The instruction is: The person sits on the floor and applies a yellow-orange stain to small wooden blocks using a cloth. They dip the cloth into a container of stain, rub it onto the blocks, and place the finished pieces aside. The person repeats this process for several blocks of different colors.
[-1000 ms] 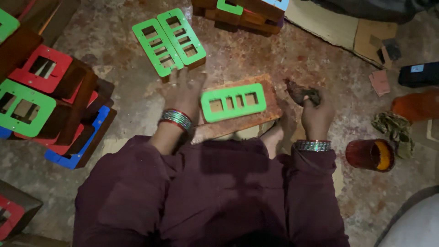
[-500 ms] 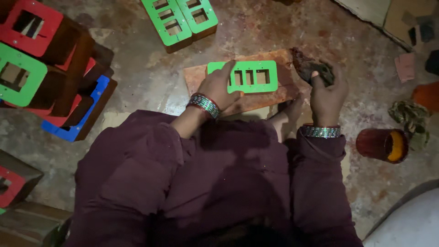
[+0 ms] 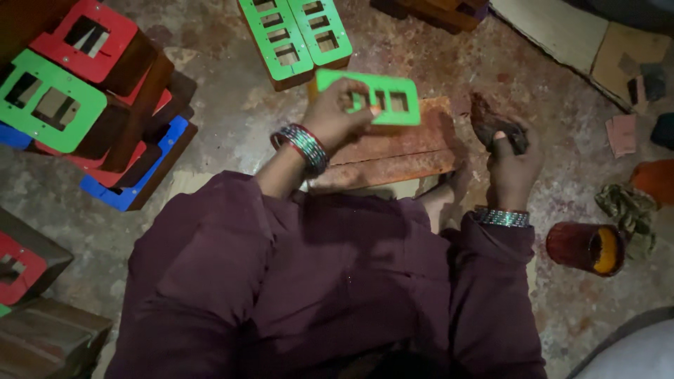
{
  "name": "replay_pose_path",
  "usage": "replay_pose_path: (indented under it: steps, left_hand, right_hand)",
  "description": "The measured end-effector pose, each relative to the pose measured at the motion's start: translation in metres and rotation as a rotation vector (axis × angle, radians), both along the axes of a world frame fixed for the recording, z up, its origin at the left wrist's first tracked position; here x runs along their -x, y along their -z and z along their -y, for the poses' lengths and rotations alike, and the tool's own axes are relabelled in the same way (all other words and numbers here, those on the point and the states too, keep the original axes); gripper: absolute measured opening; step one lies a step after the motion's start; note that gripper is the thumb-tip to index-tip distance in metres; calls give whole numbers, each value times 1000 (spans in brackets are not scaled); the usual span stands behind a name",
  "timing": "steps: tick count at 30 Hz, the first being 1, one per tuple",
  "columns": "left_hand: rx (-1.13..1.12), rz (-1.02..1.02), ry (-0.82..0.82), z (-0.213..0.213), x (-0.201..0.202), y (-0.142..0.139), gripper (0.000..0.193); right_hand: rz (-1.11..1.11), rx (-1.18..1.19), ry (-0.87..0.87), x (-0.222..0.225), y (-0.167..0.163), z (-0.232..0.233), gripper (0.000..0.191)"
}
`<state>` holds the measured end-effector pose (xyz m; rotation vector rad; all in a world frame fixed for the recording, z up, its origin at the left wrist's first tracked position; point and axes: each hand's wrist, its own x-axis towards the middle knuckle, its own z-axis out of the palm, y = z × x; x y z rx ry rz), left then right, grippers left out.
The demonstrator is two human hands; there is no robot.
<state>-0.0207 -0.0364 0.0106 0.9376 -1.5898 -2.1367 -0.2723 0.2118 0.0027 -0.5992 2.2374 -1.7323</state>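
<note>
My left hand [image 3: 337, 116] grips a flat green panel with rectangular cut-outs [image 3: 400, 98] and holds it tilted up off a reddish wooden board [image 3: 397, 151] that lies on the floor in front of my lap. My right hand [image 3: 512, 165] is closed around a dark stained rag [image 3: 491, 123] just right of the board. Bangles show on both wrists.
Green cut-out panels on wooden boxes [image 3: 295, 35] lie beyond the board. Red, green and blue faced boxes [image 3: 84, 105] are stacked at the left. A red tin of yellow paste [image 3: 586, 247] and a crumpled cloth [image 3: 625, 210] sit at the right. Cardboard sheets [image 3: 562, 31] lie at top right.
My left hand has closed on the green panel and lifted its edge from the board. My right hand with the rag has stayed beside the board. The view has shifted.
</note>
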Motion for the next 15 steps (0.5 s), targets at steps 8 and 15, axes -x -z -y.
replay_pose_path:
  steps: [8, 15]
  left_hand:
    - [635, -164, -368, 119, -3, 27, 30]
    - [686, -152, -407, 145, -9, 36, 46]
  right_hand:
    - [-23, -22, -41, -3, 1, 3, 33]
    - [23, -74, -3, -11, -8, 5, 34]
